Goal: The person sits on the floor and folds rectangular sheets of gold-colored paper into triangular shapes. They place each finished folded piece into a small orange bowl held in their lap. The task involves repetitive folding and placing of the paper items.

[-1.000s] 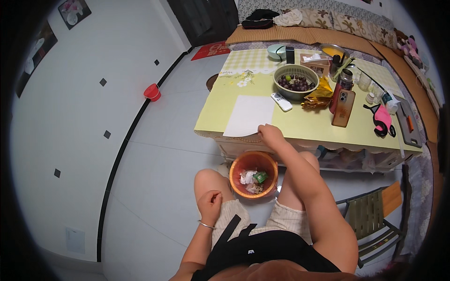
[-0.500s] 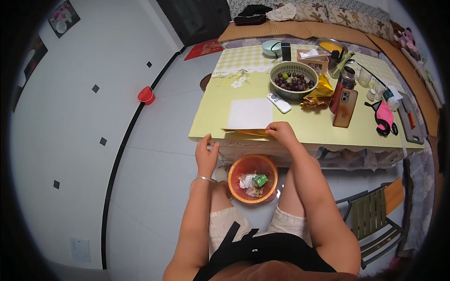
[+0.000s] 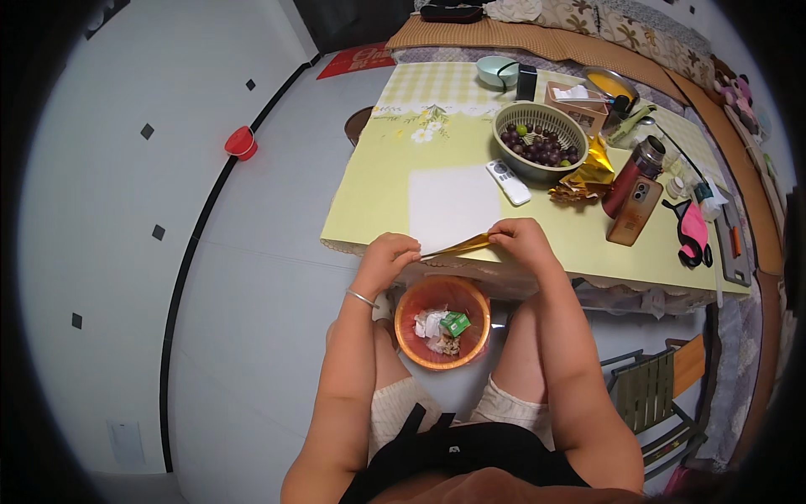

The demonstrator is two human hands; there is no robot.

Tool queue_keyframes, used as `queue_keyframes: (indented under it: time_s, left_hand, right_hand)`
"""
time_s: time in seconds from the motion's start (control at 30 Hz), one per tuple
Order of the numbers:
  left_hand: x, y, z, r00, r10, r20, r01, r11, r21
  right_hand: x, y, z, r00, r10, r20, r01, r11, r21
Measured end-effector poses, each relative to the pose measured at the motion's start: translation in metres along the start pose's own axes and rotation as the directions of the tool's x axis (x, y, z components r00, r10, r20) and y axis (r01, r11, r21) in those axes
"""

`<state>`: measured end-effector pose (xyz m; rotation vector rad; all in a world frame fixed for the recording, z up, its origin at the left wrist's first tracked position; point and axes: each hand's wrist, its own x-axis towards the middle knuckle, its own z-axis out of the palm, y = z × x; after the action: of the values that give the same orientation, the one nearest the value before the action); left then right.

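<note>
Stretched between my two hands at the table's near edge is a thin gold foil sheet [image 3: 460, 247], seen almost edge-on. My left hand [image 3: 391, 257] pinches its left end. The other end is pinched in my right hand [image 3: 522, 241]. Just beyond the foil, a white sheet of paper [image 3: 453, 202] lies flat on the tabletop. A white remote control [image 3: 509, 182] rests by the paper's right side. Crumpled gold foil [image 3: 585, 175] sits farther right, against a grey-green colander [image 3: 540, 168] of dark grapes.
Below my hands, between my knees, stands an orange bin [image 3: 406, 336] with crumpled waste. A red thermos [image 3: 630, 178] and a phone leaning on it [image 3: 635, 210] stand to the right, near a pink-and-black item [image 3: 693, 233]. A folding chair [image 3: 646, 391] is at my right.
My left hand has moved right and closed on the foil's left end; before, it was apart from it. The foil now slants between both hands, and the view has shifted slightly.
</note>
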<state>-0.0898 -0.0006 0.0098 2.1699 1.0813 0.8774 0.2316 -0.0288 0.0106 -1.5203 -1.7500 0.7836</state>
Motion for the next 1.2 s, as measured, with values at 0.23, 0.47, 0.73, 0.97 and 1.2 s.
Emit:
queue_keyframes:
  time_s: [0.23,0.47,0.73,0.97,1.2]
  left_hand:
    - [0.007,0.002,0.002,0.998,0.062,0.002,-0.062,0.981,0.186]
    - [0.004,0.006,0.005,0.993,-0.11,-0.041,0.109,0.994,-0.007]
    - [0.007,0.004,0.012,0.979,-0.202,-0.007,0.2,0.971,-0.128]
    - [0.016,-0.012,0.009,0.955,-0.294,0.038,0.271,0.814,-0.513]
    - [0.029,-0.009,0.013,0.958,-0.288,-0.012,0.263,0.89,-0.373]
  right_hand:
    - [0.006,0.008,0.003,0.999,-0.031,0.013,0.03,0.996,0.089]
    - [-0.002,0.001,-0.004,0.993,0.035,0.109,-0.063,0.961,0.268]
    - [-0.002,0.005,-0.011,0.99,0.069,0.124,-0.105,0.945,0.311]
    - [-0.002,0.002,-0.008,0.993,-0.117,0.012,0.111,0.97,0.217]
    - [0.019,0.027,0.006,0.982,0.16,-0.103,-0.136,0.968,0.211]
